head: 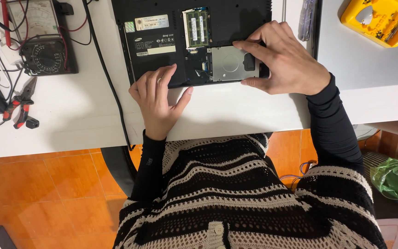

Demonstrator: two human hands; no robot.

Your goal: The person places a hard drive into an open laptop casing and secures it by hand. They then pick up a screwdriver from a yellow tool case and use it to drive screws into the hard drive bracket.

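Laptop (162, 41), matte black, underside open; right hand (284, 62) grips flat metal drive (229, 64).

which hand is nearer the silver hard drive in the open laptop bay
Right. The right hand grips the flat silver metal hard drive at its right end; the left hand rests apart on the black laptop's near edge.

You look steeply down from your head, close over the white surface (236, 110): the opened laptop (194, 41) lies at the top of your single view, your lap and the orange floor (47, 184) below.
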